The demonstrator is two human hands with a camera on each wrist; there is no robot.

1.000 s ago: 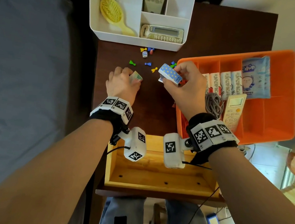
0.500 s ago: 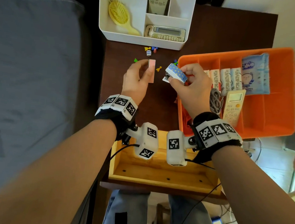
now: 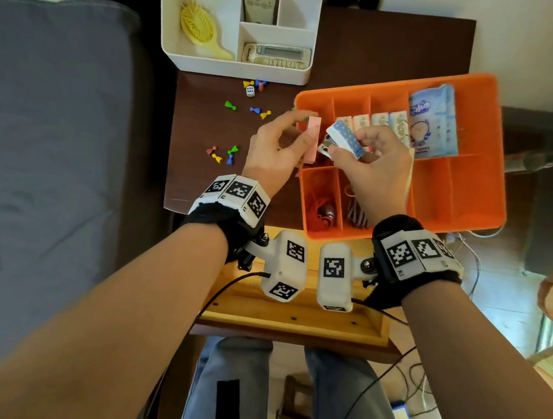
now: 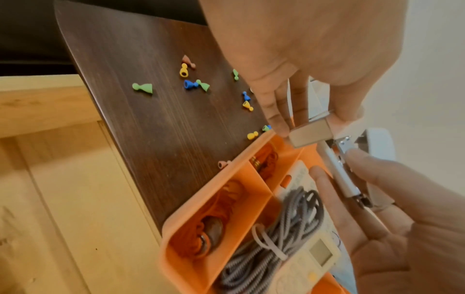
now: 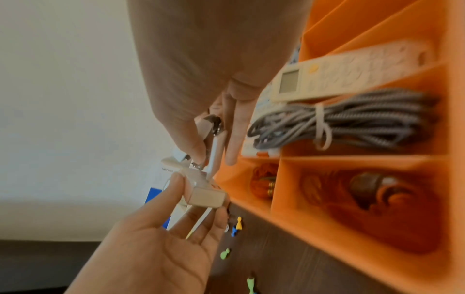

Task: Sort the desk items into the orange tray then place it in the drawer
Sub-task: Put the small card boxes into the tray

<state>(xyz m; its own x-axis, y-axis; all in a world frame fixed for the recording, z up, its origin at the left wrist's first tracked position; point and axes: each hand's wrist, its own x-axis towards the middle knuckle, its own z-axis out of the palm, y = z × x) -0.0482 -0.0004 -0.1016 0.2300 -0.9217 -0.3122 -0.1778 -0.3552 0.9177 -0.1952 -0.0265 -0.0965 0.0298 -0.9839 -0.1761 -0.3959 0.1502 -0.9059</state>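
Observation:
The orange tray (image 3: 459,192) lies on the dark desk's right side and holds a remote, a grey cable (image 4: 271,236), orange cord and tissue packs. My left hand (image 3: 306,133) pinches a small pink box (image 3: 312,139) above the tray's left edge. Right beside it, my right hand (image 3: 347,148) grips a blue polka-dot stapler (image 3: 345,138). In the left wrist view the box (image 4: 310,133) touches the stapler's metal front (image 4: 338,169). The right wrist view shows the box (image 5: 206,194) meeting the stapler (image 5: 214,147) just off the tray (image 5: 377,29).
Several coloured game pawns (image 3: 226,155) and a die (image 3: 250,91) are scattered on the desk left of the tray. A white organiser (image 3: 195,59) with a yellow brush and remotes stands at the back. An open wooden drawer (image 3: 290,321) is under my wrists. A grey bed (image 3: 51,149) is at left.
My left hand lifted the pink box off the desk and carried it right, up to the stapler. My right hand drifted right with the stapler, over the tray's left edge.

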